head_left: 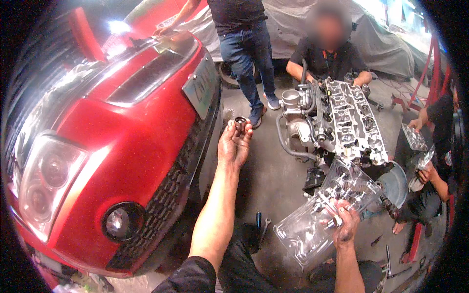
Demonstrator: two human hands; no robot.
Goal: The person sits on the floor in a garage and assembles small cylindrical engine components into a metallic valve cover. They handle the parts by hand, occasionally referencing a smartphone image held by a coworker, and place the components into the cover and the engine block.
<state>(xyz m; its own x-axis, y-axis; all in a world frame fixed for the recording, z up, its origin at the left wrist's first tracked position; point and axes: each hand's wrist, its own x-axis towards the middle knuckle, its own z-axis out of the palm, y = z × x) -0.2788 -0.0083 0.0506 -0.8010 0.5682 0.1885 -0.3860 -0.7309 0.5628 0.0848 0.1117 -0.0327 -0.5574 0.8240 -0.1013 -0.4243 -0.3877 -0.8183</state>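
Note:
My left hand (233,149) is raised beside the red car's front, its fingertips closed round a small dark metal cup (239,123) with its round opening facing up. Over a clear plastic tray (298,237), my right hand (345,219) has its fingers curled round a small shiny metal piece (335,222), partly covered by the fingers. Several more shiny metal parts (349,178) lie in the tray's far half. The tray slants from above my lap toward the engine (342,122), whose cylinder head lies open with rows of round bores.
The red car bumper (117,141) fills the left. Across the engine a person (327,58) sits; another person in jeans (246,53) stands beside the car. At right, a person's hands hold a metal part (415,139). A screwdriver (258,224) and wrench (265,228) lie near my legs.

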